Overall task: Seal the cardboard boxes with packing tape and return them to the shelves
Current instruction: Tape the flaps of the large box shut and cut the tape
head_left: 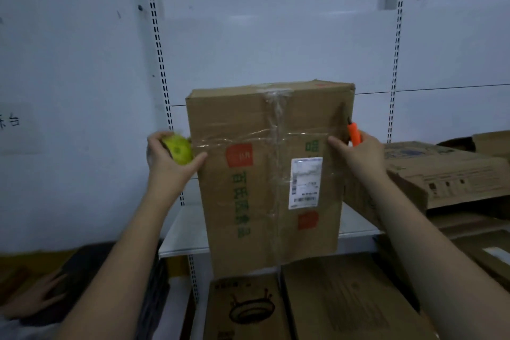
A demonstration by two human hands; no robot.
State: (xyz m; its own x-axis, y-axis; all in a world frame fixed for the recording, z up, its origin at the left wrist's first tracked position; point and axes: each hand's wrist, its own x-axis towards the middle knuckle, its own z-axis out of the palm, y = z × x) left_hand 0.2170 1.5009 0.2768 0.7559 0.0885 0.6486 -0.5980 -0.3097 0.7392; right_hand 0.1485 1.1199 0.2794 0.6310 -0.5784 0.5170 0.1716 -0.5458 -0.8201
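The taped box (270, 174) is steadied between both hands: left hand (168, 157) clamped on the tape roll (179, 149), right hand (358, 154) on the orange cutter (354, 134); it should be slid squarely onto the shelf (185, 232).

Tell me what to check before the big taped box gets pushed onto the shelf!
1. Tape on the box: clear tape crosses the front both ways. Ok.
2. Left hand grip: it holds a yellow-green tape roll while its fingers press the box's side. Not ok, a crowded grip.
3. Right hand grip: it holds an orange cutter against the box edge. Not ok.
4. Cutter blade in or out: cannot tell.
5. Room on the shelf: bare board shows left of the box. Ok.
6. Cardboard pile to the right: close beside the box. Cannot tell whether it is in the way.
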